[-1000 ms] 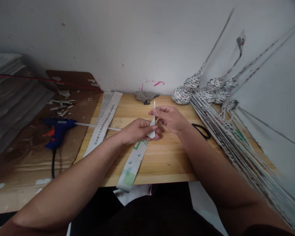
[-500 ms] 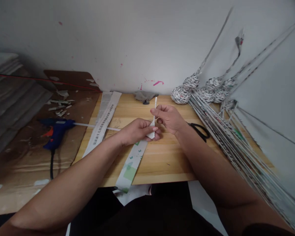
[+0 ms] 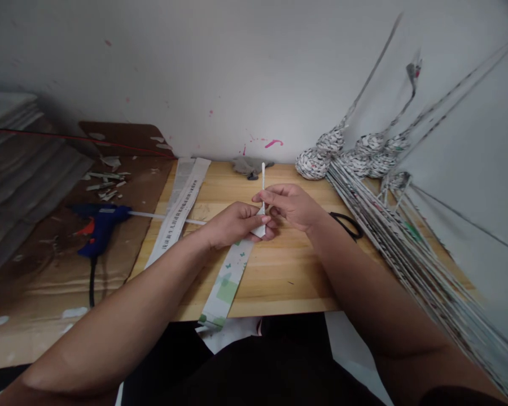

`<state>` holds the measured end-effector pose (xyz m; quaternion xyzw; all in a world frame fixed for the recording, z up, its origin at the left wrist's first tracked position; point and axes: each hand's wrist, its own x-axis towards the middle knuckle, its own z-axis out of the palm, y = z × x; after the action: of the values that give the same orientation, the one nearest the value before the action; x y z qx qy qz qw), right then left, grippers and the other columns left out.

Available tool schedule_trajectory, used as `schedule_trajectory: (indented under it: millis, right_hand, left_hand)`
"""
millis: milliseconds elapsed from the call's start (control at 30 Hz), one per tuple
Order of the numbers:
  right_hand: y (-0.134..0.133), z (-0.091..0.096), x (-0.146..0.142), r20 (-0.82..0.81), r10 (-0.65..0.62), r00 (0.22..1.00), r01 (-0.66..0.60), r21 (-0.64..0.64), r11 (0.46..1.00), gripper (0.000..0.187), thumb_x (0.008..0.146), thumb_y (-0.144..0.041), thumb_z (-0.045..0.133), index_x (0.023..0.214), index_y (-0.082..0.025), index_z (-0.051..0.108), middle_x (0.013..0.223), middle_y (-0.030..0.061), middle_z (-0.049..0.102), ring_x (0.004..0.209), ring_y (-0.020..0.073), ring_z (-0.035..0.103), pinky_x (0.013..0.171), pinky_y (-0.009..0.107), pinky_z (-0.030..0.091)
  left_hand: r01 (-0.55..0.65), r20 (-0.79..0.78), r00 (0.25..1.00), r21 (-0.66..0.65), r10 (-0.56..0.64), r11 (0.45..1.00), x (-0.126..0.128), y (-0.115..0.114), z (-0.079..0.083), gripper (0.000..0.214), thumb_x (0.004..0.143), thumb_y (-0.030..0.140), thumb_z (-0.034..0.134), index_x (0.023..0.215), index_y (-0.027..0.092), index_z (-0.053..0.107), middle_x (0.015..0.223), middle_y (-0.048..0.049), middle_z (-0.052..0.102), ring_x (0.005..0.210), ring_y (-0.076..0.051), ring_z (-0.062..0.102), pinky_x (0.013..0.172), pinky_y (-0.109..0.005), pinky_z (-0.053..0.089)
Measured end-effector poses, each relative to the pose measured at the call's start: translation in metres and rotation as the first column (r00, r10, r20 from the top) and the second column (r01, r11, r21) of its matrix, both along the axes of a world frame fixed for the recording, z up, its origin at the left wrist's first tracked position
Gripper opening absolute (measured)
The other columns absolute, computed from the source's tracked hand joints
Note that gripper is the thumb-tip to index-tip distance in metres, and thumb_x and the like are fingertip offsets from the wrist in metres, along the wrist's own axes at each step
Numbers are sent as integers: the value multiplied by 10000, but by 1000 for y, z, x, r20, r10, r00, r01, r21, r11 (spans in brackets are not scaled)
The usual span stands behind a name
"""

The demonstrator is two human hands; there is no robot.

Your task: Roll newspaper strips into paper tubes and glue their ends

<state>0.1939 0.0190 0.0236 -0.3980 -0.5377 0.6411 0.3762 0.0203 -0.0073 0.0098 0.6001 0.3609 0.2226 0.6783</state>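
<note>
Over the bench (image 3: 292,265), we pinch a patterned paper strip (image 3: 226,290) in our left hand (image 3: 237,224) and its thin rolled end (image 3: 263,175) in our right hand (image 3: 293,207); a glue gun (image 3: 105,228) lies left.

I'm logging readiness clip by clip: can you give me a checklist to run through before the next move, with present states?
1. Left hand pinching the paper strip: ok.
2. Right hand at the strip's thin upper end: ok.
3. Strip wholly over the table: not ok, its lower end passes the near edge.
4. Blue glue gun apart from both hands: ok.
5. White rod clear of the left wrist: cannot tell.
</note>
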Motion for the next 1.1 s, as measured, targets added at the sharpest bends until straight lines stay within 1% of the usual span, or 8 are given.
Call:
schedule_trajectory:
  millis: [167, 333, 500, 633, 700, 800, 1000, 1100]
  right_hand:
    - [2, -4, -2, -53, -172, 984, 174, 23, 985, 400, 618, -468, 849, 590, -162, 593, 556, -51, 503, 483, 48, 390, 424, 194, 277]
    - [2, -4, -1, -28, -4, 1000, 4, -17, 1000, 388, 658, -504, 812, 762, -148, 696, 647, -16, 582, 536, 69, 450, 455, 212, 321]
    - [3, -6, -2, -63, -176, 982, 175, -13, 984, 418, 602, -470, 862, 584, -166, 576, 564, -48, 495, 490, 54, 372, 428, 218, 247]
    - [3, -3, 1, -38, -6, 999, 5, -40, 999, 418, 631, -535, 820, 760, -153, 710, 651, -4, 571, 584, 91, 472, 467, 223, 304]
    - [3, -2, 1, -32, -32, 999, 31, -26, 999, 388, 606, -490, 845, 731, -152, 701, 659, -6, 576, 582, 85, 460, 478, 225, 309]
    - [2, -1, 0, -48, -171, 984, 171, 3, 985, 390, 577, -452, 865, 605, -160, 608, 606, -36, 522, 547, 66, 413, 468, 219, 282]
    - [2, -1, 3, 38, 39, 999, -40, 29, 999, 363, 666, -484, 806, 745, -152, 682, 632, -18, 569, 534, 73, 433, 457, 221, 287]
    - [2, -3, 2, 26, -94, 995, 92, 73, 993, 366, 633, -444, 842, 638, -161, 609, 513, -68, 449, 468, 54, 354, 429, 219, 228]
  left_hand:
    - [30, -10, 1000, 13, -30, 999, 0, 0, 0, 385, 849, 506, 639, 941, 141, 720, 956, -95, 728, 923, -184, 656, 817, -328, 532]
    - [-10, -1, 1000, 8, 10, 1000, 0, 1, -1, 376, 851, 495, 635, 938, 136, 706, 888, -80, 716, 868, -172, 653, 767, -309, 531]
    - [42, -3, 999, 13, -41, 999, 2, -1, 0, 361, 878, 458, 616, 951, 119, 713, 921, -98, 714, 864, -167, 649, 750, -287, 523]
    - [7, 1, 1000, -2, -7, 1000, 2, -2, 2, 365, 867, 463, 628, 944, 116, 709, 900, -94, 713, 854, -171, 654, 755, -305, 530]
    - [10, -4, 1000, -8, -10, 1000, 1, -2, 3, 370, 862, 470, 633, 934, 116, 712, 918, -98, 718, 873, -175, 658, 767, -310, 532]
    - [21, -11, 1000, -10, -21, 1000, 1, -1, 2, 377, 858, 478, 638, 968, 126, 717, 946, -102, 728, 899, -181, 664, 776, -313, 533]
    - [10, -5, 1000, -5, -10, 1000, 1, 0, 1, 375, 865, 473, 630, 980, 127, 717, 977, -110, 731, 916, -187, 668, 803, -333, 540]
    - [24, -14, 1000, 3, -24, 1000, 1, -1, 2, 388, 857, 493, 636, 973, 132, 717, 974, -107, 732, 928, -191, 667, 809, -335, 538]
